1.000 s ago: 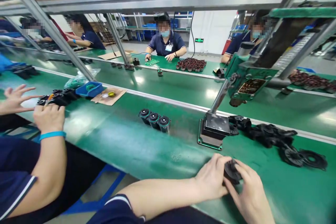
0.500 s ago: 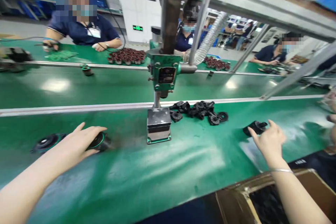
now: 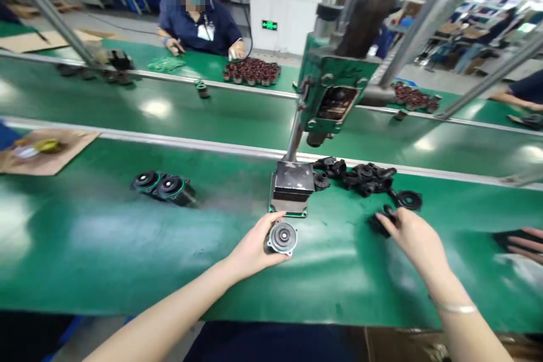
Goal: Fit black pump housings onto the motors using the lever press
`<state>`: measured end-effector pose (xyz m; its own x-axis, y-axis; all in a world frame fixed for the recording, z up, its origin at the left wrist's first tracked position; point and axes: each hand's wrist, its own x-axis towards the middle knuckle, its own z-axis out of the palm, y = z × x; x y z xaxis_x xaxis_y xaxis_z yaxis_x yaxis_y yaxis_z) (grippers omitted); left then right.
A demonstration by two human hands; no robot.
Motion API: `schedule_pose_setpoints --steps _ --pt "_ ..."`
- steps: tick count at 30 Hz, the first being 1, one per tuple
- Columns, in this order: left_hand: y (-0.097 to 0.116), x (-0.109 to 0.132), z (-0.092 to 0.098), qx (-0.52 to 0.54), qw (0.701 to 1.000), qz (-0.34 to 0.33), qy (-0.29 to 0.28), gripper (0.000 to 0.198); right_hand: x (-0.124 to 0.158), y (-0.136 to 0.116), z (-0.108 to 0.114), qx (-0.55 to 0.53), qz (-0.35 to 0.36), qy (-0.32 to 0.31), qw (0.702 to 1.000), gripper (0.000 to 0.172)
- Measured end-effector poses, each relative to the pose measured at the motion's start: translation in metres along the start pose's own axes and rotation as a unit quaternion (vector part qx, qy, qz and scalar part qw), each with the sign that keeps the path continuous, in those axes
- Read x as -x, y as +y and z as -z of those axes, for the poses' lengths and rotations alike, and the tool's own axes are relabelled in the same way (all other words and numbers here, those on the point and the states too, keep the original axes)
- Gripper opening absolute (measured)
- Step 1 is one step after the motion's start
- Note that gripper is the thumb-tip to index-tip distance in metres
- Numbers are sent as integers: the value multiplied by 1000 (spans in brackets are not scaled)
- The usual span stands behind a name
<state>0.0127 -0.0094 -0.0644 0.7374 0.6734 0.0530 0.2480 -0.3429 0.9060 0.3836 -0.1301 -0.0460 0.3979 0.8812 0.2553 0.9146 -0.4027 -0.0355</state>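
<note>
My left hand point(image 3: 258, 244) is closed around a round motor housing point(image 3: 283, 237) with a metallic ringed face turned up, just in front of the press's block. My right hand point(image 3: 413, 237) grips a black plastic part point(image 3: 380, 225) with a short stub, low over the green table; the fingers hide some of it. Beyond that hand lies a pile of black plastic parts point(image 3: 367, 178), with a round black ring-shaped part point(image 3: 408, 200) at its near end. Two more black motor housings point(image 3: 173, 185) with green rings sit side by side to the left.
A green press point(image 3: 335, 96) stands over a dark metal block point(image 3: 294, 178) at the table's middle. Behind runs a green belt point(image 3: 237, 119) with a metal rail. A co-worker point(image 3: 199, 22) sits across it. Another person's hand point(image 3: 528, 240) is at the right edge. Cardboard point(image 3: 55, 161) lies left.
My left hand has come right from the housings and holds a motor housing before the block. My right hand has moved left toward the pile with a black part. The view has turned left.
</note>
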Motion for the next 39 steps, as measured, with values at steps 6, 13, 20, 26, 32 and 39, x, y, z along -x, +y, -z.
schedule_pose_setpoints --steps 6,13,20,26,32,39 --pt "-3 2 -8 119 992 37 1 90 54 -67 -14 -120 155 38 980 37" --pt "-5 4 -8 148 989 32 2 83 79 -80 -15 -167 174 -66 968 36" --pt "-5 4 -8 81 997 13 6 71 63 -99 -6 -297 76 -41 951 30" --pt "-6 5 -9 45 998 -15 27 72 42 -176 40 -329 148 -8 933 19" --pt "-10 5 -10 34 997 -52 39 72 37 -208 41 -265 262 29 928 23" --pt "-12 5 -9 37 996 -76 33 71 34 -206 40 -255 283 15 924 25"
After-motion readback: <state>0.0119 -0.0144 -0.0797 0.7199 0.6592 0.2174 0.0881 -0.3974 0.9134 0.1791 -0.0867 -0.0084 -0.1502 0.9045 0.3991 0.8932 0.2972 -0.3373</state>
